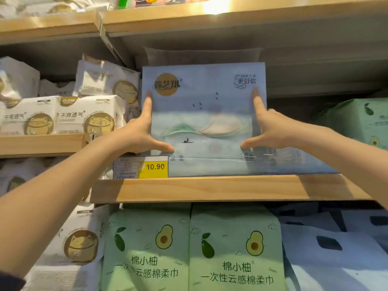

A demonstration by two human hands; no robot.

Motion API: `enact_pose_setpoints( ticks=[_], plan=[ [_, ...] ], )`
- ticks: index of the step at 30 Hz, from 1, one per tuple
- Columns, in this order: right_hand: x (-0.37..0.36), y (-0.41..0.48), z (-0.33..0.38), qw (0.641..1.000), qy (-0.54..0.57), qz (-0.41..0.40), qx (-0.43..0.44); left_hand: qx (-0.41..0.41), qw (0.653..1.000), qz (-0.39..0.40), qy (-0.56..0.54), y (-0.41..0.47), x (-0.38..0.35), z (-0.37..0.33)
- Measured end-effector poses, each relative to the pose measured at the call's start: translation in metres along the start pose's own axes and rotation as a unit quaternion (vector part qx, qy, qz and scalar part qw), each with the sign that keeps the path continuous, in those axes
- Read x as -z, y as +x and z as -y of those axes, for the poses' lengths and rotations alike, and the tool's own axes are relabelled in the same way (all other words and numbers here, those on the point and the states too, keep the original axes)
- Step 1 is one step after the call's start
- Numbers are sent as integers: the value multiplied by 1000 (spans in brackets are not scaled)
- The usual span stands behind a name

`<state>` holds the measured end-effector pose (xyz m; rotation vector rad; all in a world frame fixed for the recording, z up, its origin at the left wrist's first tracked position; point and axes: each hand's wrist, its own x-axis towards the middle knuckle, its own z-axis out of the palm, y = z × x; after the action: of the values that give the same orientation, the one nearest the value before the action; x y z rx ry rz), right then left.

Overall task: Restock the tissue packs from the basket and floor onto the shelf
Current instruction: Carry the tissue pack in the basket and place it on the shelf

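Observation:
A large light-blue tissue pack (203, 114) with a gold round logo and a small boat picture stands upright on the wooden shelf (210, 187). My left hand (138, 129) presses flat against its left edge, index finger pointing up and thumb stretched along the pack's lower front. My right hand (266, 127) mirrors this on the right edge. Both hands bracket the pack between them. The pack's bottom rests at the shelf's front lip. The basket and floor are out of view.
A yellow price tag (153, 167) reading 10.90 sits at the shelf lip left of the pack. White cat-print packs (63, 116) fill the left shelf. Green avocado-print packs (193, 248) stand below. A green pack (361, 120) stands at right, and another shelf board (210, 19) runs overhead.

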<state>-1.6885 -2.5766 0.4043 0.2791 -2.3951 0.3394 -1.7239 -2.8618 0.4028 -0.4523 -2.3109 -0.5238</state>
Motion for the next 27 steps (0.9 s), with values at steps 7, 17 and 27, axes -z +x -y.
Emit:
enact_pose_setpoints(
  ticks=[7, 17, 27],
  plan=[
    [-12, 25, 4, 996, -65, 42, -43, 55, 997, 55, 28, 16, -8, 2],
    [-29, 52, 10, 990, -77, 77, -93, 86, 989, 84, 83, 38, -20, 5],
    [-31, 68, 9, 983, -109, 105, -103, 104, 976, 134, 136, 52, -21, 5]
  ],
)
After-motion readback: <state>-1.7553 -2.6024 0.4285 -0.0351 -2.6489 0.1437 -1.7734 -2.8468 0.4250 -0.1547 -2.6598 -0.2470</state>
